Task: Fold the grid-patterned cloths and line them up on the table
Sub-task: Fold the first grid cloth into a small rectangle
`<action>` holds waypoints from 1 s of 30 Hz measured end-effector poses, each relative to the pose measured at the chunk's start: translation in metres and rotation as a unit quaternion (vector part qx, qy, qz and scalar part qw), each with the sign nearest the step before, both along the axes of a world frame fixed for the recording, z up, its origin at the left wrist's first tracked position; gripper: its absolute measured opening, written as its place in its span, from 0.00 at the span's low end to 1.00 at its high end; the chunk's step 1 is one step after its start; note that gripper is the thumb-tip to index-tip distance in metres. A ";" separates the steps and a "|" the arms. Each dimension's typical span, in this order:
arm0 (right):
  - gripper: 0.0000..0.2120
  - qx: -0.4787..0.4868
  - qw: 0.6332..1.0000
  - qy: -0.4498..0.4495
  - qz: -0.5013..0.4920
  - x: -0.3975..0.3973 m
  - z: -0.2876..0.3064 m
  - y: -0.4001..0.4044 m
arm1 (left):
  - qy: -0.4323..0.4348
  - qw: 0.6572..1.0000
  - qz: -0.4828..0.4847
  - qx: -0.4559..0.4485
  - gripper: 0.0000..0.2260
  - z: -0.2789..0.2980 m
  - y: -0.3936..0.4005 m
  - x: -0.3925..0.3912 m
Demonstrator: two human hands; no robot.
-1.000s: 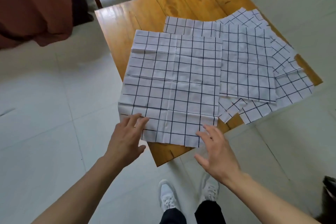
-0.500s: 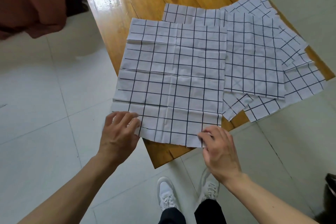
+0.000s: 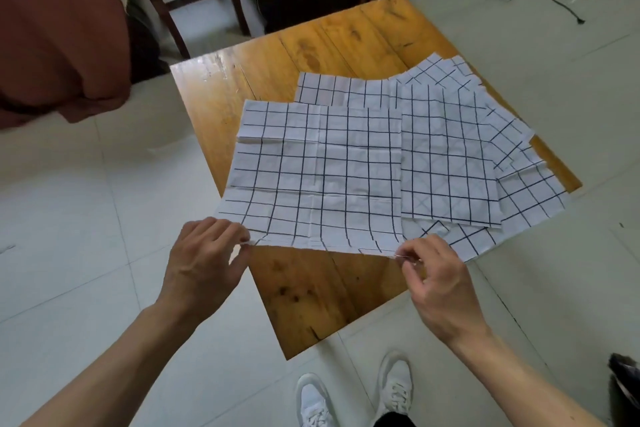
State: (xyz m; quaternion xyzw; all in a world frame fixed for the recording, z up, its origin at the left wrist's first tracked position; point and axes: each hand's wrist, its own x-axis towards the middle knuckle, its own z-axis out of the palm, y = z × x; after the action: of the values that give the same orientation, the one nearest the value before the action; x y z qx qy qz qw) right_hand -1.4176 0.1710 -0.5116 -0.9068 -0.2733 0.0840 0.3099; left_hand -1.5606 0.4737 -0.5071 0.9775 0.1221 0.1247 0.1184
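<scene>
Near corners of the top cloth pinched in both grips

My left hand (image 3: 202, 262) and right hand (image 3: 438, 282) each pinch a near corner of the creased white black-grid cloth (image 3: 322, 177), lifting its edge off the orange wooden table (image 3: 311, 298); more grid cloths (image 3: 450, 156) lie fanned beside it, above a pale tiled floor (image 3: 86, 218).

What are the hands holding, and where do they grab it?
Both hold the top grid cloth by its near edge: the left hand pinches the near left corner, the right hand the near right corner.
</scene>
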 end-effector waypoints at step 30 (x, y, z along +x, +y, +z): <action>0.05 0.039 0.997 0.055 0.027 0.270 0.009 0.101 | 0.097 0.983 0.140 -0.070 0.05 0.015 0.071 0.189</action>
State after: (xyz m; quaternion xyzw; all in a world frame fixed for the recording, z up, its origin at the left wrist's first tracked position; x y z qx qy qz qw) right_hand -1.1480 0.2719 -0.5024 -0.8803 -0.2827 0.1317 0.3574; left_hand -1.3721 0.5446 -0.4917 0.9475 0.2771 0.0357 0.1556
